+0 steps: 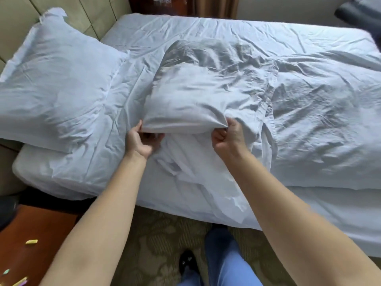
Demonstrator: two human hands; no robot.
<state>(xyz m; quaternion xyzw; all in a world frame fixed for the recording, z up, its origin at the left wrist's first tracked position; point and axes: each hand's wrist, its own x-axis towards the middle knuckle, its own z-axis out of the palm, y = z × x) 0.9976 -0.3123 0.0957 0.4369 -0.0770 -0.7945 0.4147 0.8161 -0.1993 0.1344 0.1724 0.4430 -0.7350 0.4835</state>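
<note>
Now: both hands grip the near end of a white pillow on a rumpled bed

From my remote seat I look down through the head camera at a bed dressed entirely in white cotton, soft and heavily creased. Near the middle lies the pillow (pixel 191 100), a plump, rounded rectangle in a wrinkled white case. Its long axis runs away from me across the mattress, leaning a little to the right, and its near short end points back at me. That near end looks raised slightly, with a dark shadow beneath it.

The left hand (pixel 142 141) holds the near left corner, with the thumb against the edge and the fingers curled underneath. The right hand (pixel 228 137) is bunched tight, its fingers curled together and pinching the cloth at the near right corner. Loose white fabric (pixel 195 162) spills below the hands and over the mattress edge; I cannot tell whether it belongs to the case.

A second pillow (pixel 57 83), flatter and wider, lies to the left beside a padded beige headboard (pixel 18 15). A crumpled duvet (pixel 319 100) fills the right side, touching the held pillow. A fitted sheet (pixel 226 29) covers the far part of the bed. At lower left is a glossy reddish wooden nightstand (pixel 39 230), and patterned olive carpet (pixel 160 244) lies below.
</note>
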